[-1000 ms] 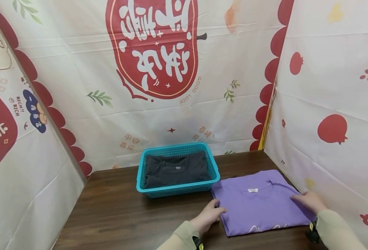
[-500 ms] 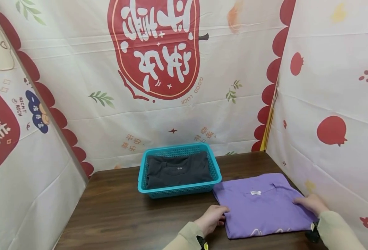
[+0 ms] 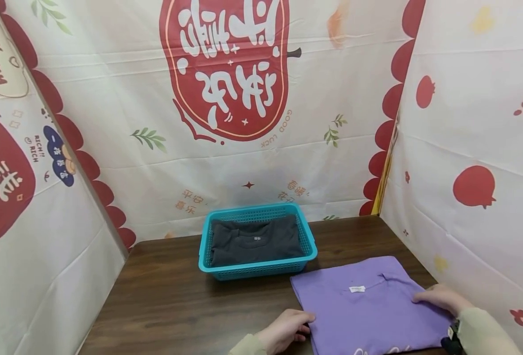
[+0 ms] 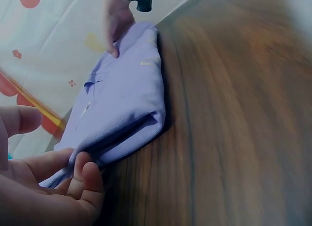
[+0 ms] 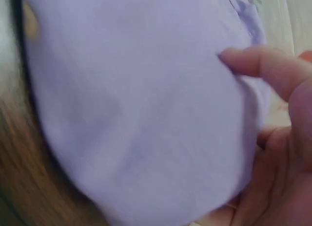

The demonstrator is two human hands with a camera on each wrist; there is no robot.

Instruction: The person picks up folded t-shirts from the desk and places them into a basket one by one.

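Observation:
A folded purple shirt (image 3: 367, 313) lies on the table's right side, with a white neck label and pale lettering along its near part. At its left edge my left hand (image 3: 285, 329) grips the folded layers. In the left wrist view the fingers (image 4: 90, 179) curl at the fold, while the thumb stands apart from the cloth. My right hand (image 3: 443, 298) holds the opposite edge, thumb (image 5: 243, 61) on top of the cloth and the other fingers at its side and partly beneath, mostly hidden by it.
A turquoise plastic basket (image 3: 261, 270) stands at the back middle with a folded dark grey shirt (image 3: 254, 249) inside. The brown wooden table (image 3: 168, 296) meets printed white cloth walls (image 3: 217, 167) at the back and both sides.
The purple shirt has slid nearer and slightly left, away from the basket's corner, with both hands moving along with it. The view has shifted slightly; the basket stays put.

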